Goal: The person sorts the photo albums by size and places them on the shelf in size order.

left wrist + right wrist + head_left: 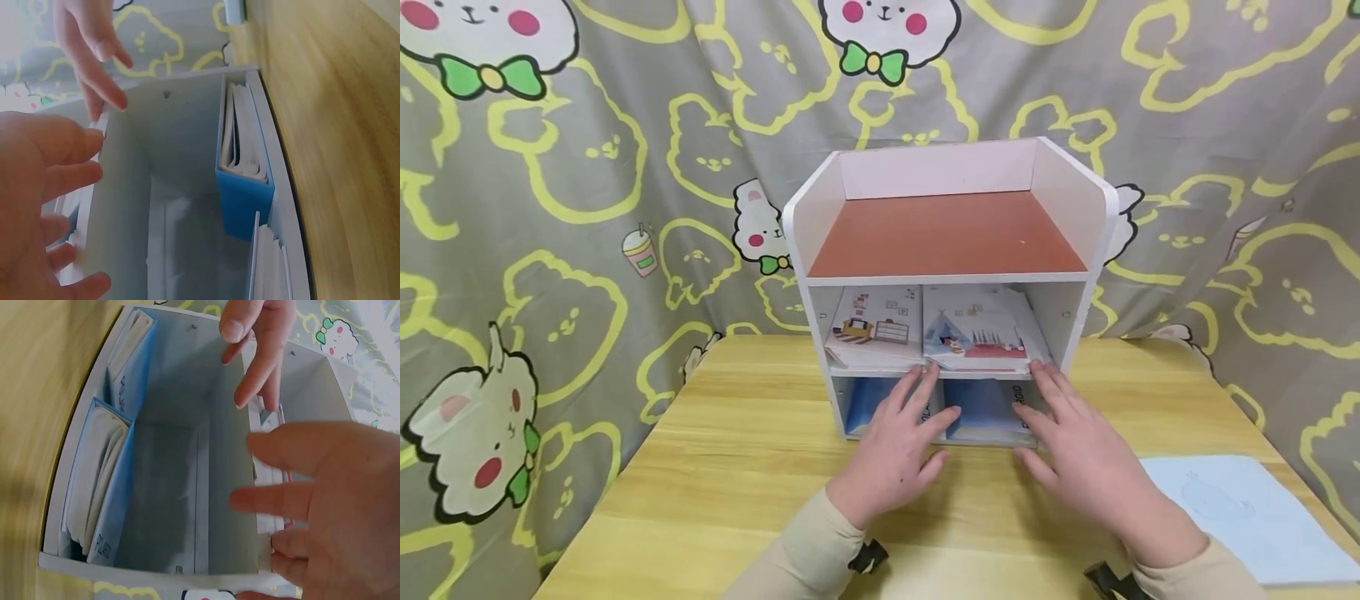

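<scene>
A small white shelf unit [1101, 200] with a brown top surface stands on the wooden table. On its middle shelf lie two stacks of illustrated booklets side by side, a left stack [887, 308] and a right stack [973, 354]. My left hand [895, 450] has its fingers spread, fingertips right at the middle shelf's front edge. The right hand [1086, 458], also spread, has its fingertips at the front right corner of the right stack. Below, two blue boxes [119, 487] with white contents lie in the bottom compartment; lettering marks their sides.
A light blue sheet [1262, 517] with a faint drawing lies on the table [730, 467] at the right. Behind the unit hangs a grey curtain [670, 183] with yellow outlines and cartoon animals. Black straps show at both wrists.
</scene>
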A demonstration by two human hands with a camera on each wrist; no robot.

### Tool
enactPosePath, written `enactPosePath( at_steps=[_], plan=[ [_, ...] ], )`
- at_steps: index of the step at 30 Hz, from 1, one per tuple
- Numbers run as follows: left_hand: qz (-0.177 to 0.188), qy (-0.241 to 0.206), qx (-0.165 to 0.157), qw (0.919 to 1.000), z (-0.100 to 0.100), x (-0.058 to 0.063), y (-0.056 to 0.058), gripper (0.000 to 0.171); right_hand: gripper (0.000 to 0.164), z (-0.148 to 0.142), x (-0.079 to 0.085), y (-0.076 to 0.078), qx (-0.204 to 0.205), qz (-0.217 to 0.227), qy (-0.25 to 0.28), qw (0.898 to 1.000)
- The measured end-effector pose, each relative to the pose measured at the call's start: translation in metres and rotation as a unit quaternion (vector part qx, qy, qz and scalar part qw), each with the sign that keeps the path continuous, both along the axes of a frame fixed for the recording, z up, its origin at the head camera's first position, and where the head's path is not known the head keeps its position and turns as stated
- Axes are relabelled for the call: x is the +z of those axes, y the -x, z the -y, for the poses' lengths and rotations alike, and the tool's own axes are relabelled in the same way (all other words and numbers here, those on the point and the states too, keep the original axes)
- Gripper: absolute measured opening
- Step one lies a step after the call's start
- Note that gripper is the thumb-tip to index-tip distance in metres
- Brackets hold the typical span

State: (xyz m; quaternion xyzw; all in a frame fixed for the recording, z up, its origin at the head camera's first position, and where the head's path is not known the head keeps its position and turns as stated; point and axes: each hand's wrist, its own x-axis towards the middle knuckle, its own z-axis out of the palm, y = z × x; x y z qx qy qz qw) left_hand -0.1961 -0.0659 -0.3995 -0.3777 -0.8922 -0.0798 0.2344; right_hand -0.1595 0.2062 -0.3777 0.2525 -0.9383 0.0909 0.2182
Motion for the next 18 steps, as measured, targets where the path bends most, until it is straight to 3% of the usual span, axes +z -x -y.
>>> enactPosePath(
  at_steps=[5, 9, 14, 18],
  plan=[
    [0.005, -0.012, -0.017, 0.9998, 0.001, 0.0, -0.002, 0.051, 0.049, -0.015, 0.003, -0.01, 0.033, -0.002, 0.037, 0.999],
    [0.007, -0.038, -0.026, 0.9989, 0.005, 0.0, -0.004, 0.052, 0.047, -0.035, -0.001, -0.017, 0.046, -0.013, 0.032, 0.998],
    [0.044, -0.058, -0.012, 0.9972, 0.013, -0.001, -0.007, 0.051, 0.048, -0.078, -0.018, -0.016, -0.004, 0.07, 0.007, 0.998],
    [0.083, -0.038, 0.01, 0.9957, 0.023, -0.007, -0.007, 0.054, 0.057, -0.124, -0.037, -0.015, -0.064, 0.149, -0.01, 0.987]
  ],
)
